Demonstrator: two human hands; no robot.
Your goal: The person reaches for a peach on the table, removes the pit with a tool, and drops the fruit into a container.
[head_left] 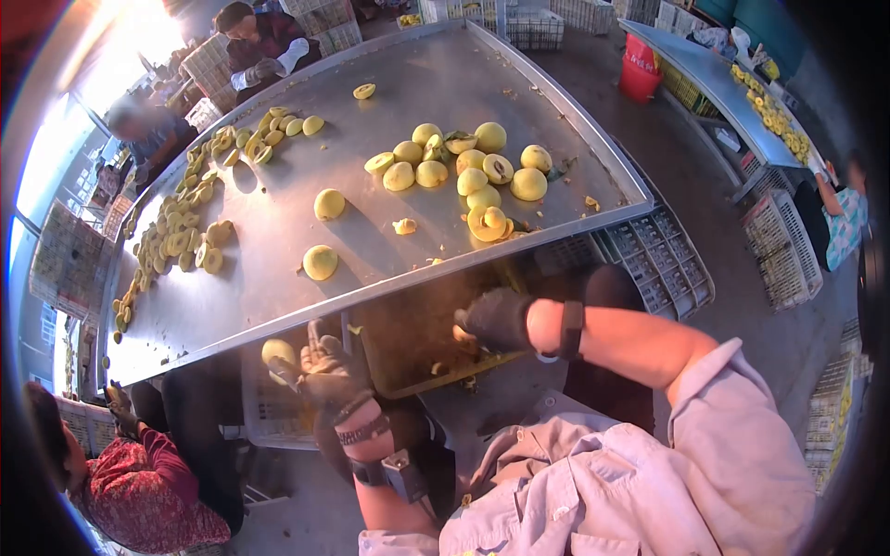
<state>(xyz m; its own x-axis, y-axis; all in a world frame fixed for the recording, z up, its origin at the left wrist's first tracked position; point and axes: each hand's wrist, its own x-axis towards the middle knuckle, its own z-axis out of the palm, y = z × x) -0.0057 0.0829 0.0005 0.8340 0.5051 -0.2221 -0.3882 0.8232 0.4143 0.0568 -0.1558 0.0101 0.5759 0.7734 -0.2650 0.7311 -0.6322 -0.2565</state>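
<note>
My left hand [330, 371], in a worn glove, has its fingers stretched out and spread below the metal table's front edge. Just beyond its thumb is a yellow peach [277, 352], over a pale plastic crate [269, 408]. My right hand [499, 320], in a dark glove, is closed in front of the table edge; a small yellowish bit shows at its fingertips, and I cannot tell what it is. Under it sits a yellow crate [375, 366] with brownish scraps inside. Whole and cut peaches [431, 173] are heaped on the metal table [371, 250] ahead of me.
Many peach halves [176, 232] lie along the table's left side. Across the table is a person [264, 46]; another in red [158, 491] sits at my left. A grey crate [658, 259] stands by the right corner. Farther right are a red bucket [640, 69] and a second table [714, 83].
</note>
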